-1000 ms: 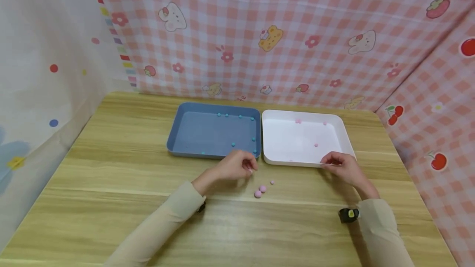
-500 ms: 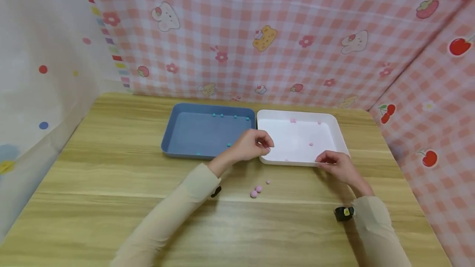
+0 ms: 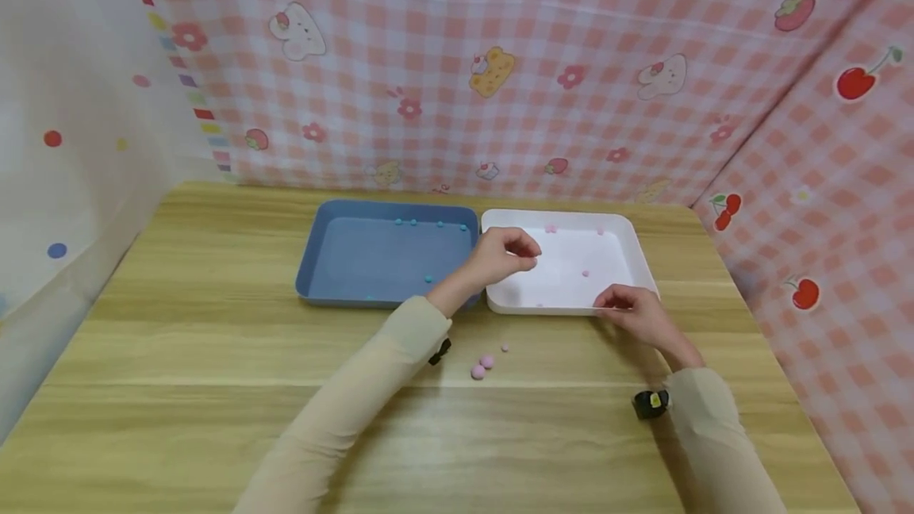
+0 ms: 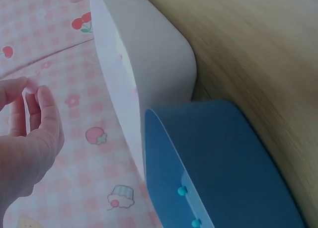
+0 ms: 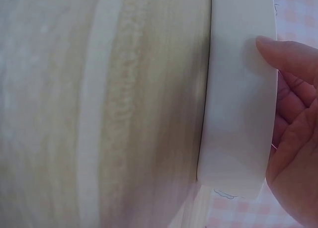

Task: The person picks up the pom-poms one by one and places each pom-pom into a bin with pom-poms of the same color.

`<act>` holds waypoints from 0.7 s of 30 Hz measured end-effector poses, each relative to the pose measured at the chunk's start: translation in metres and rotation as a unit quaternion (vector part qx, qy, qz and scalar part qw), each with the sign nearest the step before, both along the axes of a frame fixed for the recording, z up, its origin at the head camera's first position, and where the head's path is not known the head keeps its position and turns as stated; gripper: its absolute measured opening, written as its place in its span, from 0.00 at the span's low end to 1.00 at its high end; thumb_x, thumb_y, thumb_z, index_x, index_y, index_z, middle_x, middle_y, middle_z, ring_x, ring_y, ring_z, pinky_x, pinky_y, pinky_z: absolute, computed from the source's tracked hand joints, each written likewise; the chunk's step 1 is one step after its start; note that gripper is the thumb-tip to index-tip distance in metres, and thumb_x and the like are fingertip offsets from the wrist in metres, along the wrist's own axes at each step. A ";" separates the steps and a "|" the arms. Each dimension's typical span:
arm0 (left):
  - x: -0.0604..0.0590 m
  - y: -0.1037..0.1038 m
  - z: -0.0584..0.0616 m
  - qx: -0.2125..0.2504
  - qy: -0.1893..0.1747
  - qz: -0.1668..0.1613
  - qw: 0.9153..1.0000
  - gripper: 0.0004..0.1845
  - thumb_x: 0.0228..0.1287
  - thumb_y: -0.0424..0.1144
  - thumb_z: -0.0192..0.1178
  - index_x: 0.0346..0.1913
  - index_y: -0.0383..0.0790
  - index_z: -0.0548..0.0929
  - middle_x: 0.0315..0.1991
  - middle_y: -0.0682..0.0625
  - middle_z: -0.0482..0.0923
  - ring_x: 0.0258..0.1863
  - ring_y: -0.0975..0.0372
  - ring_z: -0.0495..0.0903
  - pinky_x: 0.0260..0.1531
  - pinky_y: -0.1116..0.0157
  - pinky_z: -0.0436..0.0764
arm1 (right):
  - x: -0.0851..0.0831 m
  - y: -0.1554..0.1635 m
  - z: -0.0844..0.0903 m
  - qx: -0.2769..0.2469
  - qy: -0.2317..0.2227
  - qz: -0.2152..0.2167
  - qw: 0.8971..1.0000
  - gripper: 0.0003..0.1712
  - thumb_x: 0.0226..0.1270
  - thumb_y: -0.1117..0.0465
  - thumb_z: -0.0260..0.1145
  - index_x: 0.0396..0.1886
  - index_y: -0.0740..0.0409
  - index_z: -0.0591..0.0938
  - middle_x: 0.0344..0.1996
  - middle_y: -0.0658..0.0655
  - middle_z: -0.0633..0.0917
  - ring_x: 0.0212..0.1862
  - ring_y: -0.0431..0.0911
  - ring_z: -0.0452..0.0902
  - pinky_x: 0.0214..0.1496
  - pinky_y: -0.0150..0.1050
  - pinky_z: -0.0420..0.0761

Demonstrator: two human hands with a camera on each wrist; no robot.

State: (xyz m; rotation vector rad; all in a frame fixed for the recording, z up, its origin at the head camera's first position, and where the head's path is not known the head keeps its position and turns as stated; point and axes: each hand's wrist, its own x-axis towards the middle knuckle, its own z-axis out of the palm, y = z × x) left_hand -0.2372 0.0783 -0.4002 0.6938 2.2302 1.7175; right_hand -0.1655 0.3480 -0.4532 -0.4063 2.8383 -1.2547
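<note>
"Where's the left hand [image 3: 503, 255]?"
"Above the white tray [image 3: 560, 272], just inside its left edge, pinching a pink ball [image 4: 32, 86]."
"And the right hand [image 3: 640, 317]?"
"Gripping that tray's near edge, close to the right corner."

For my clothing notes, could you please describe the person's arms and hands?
Both sleeves are long and cream; the left hand and right hand are ungloved. The left black device and right black device show by the wrists; the right bears a yellow mark.
</note>
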 end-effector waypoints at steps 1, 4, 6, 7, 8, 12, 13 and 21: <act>-0.002 0.002 -0.001 0.004 -0.004 0.007 1.000 0.05 0.56 0.26 0.63 0.37 0.30 0.83 0.33 0.42 0.81 0.32 0.62 0.76 0.30 0.74 0.73 | -0.001 0.000 0.000 -0.001 -0.001 0.000 1.000 0.02 0.57 0.72 0.67 0.29 0.65 0.81 0.27 0.55 0.82 0.30 0.35 0.72 0.33 0.27 0.72; -0.008 0.009 -0.001 0.017 -0.022 0.028 0.999 0.05 0.56 0.26 0.63 0.37 0.30 0.83 0.34 0.42 0.81 0.31 0.62 0.76 0.31 0.74 0.74 | -0.001 -0.001 0.000 -0.001 -0.002 -0.003 1.000 0.03 0.57 0.72 0.66 0.28 0.63 0.81 0.26 0.54 0.82 0.30 0.35 0.71 0.32 0.28 0.72; -0.012 0.014 -0.001 0.026 -0.038 0.041 0.998 0.06 0.57 0.26 0.63 0.38 0.30 0.83 0.35 0.42 0.81 0.32 0.62 0.76 0.32 0.73 0.76 | -0.001 -0.001 -0.001 -0.004 -0.006 -0.006 1.000 0.03 0.58 0.72 0.66 0.28 0.62 0.81 0.26 0.54 0.82 0.30 0.35 0.71 0.32 0.28 0.72; -0.014 0.016 -0.001 0.030 -0.046 0.048 0.997 0.06 0.57 0.26 0.63 0.38 0.30 0.83 0.35 0.42 0.81 0.32 0.62 0.76 0.33 0.73 0.76 | -0.002 -0.001 -0.001 -0.007 -0.008 -0.007 1.000 0.03 0.57 0.72 0.66 0.27 0.62 0.81 0.26 0.54 0.82 0.30 0.35 0.71 0.32 0.28 0.72; -0.016 0.018 -0.001 0.033 -0.054 0.054 0.997 0.06 0.57 0.26 0.63 0.38 0.31 0.83 0.35 0.43 0.81 0.32 0.62 0.76 0.33 0.73 0.76 | -0.001 -0.001 -0.001 -0.008 -0.011 -0.007 1.000 0.03 0.58 0.72 0.66 0.27 0.62 0.81 0.26 0.54 0.82 0.29 0.35 0.71 0.32 0.28 0.72; -0.024 0.026 0.001 0.044 -0.078 0.074 0.993 0.06 0.57 0.27 0.63 0.38 0.32 0.83 0.35 0.45 0.81 0.34 0.62 0.76 0.34 0.72 0.76 | -0.002 -0.001 -0.002 -0.018 -0.019 -0.008 1.000 0.03 0.57 0.73 0.66 0.27 0.63 0.81 0.26 0.53 0.82 0.29 0.35 0.72 0.32 0.28 0.72; -0.025 0.027 0.002 0.046 -0.085 0.080 0.992 0.05 0.57 0.28 0.63 0.38 0.33 0.83 0.35 0.46 0.80 0.34 0.62 0.76 0.34 0.72 0.76 | -0.002 -0.001 -0.002 -0.019 -0.020 -0.009 1.000 0.03 0.57 0.73 0.67 0.27 0.63 0.81 0.26 0.53 0.82 0.29 0.35 0.72 0.32 0.28 0.73; -0.027 0.034 0.007 0.057 -0.108 0.098 0.988 0.06 0.57 0.30 0.64 0.38 0.34 0.83 0.35 0.47 0.80 0.35 0.62 0.77 0.35 0.72 0.76 | -0.001 0.000 -0.001 -0.017 -0.020 -0.015 1.000 0.03 0.57 0.73 0.66 0.27 0.63 0.82 0.25 0.54 0.82 0.29 0.36 0.72 0.32 0.28 0.72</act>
